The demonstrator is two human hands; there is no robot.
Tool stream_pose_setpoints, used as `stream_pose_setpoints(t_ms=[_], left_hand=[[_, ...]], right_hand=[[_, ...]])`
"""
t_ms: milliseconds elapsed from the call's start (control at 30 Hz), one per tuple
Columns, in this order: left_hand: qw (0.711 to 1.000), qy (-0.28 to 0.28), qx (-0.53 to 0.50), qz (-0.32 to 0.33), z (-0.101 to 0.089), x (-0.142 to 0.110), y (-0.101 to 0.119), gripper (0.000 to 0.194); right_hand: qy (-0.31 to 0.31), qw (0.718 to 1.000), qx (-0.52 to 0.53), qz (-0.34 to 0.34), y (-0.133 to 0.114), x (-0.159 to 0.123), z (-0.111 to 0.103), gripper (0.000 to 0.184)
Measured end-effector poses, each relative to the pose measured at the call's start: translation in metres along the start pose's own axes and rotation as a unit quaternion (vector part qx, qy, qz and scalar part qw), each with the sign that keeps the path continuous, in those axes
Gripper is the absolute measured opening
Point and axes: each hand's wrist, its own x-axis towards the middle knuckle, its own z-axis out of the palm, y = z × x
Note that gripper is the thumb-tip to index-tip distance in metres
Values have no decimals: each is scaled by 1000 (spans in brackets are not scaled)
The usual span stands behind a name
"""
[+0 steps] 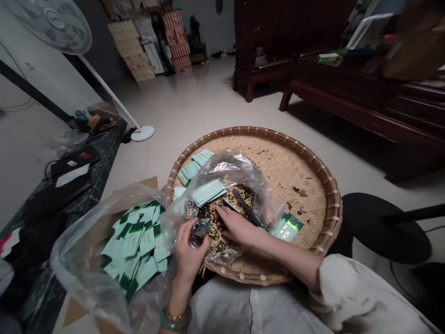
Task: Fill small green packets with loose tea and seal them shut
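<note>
The person is wearing a loose off-white top (250,308), its wide sleeve (339,290) bunching up around the right forearm (288,253), with a green jade bangle (175,321) and a thin gold bracelet (175,316) circling the left wrist (178,297).

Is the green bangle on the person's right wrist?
No, the green bangle sits on the arm of the left hand, while the wrist of the right hand is bare.

Count: left hand (187,248) 1; right hand (236,226) 1; foil packet (201,227) 1; round tray (332,197) 1; plastic bags 2 (tray bag (229,169), side bag (86,260)); green packets (135,241) roughly 30, overlapping, count uncertain.
</note>
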Motion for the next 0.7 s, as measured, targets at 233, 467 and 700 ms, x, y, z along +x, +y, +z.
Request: stream_pose_setpoints(t_ms=[233, 467, 700], left_hand=[[1000, -4, -9, -23, -3, -2, -2, 39], [999, -10, -12, -32, -2, -1, -1, 38], [999, -15, -9, -41, -2, 1, 0, 39]], right_hand=[[1, 1000, -18, -10, -4, 15, -4, 69], [42, 998, 42, -33, 2, 18, 2, 49], [82, 992, 83, -44, 6, 16, -1, 32]])
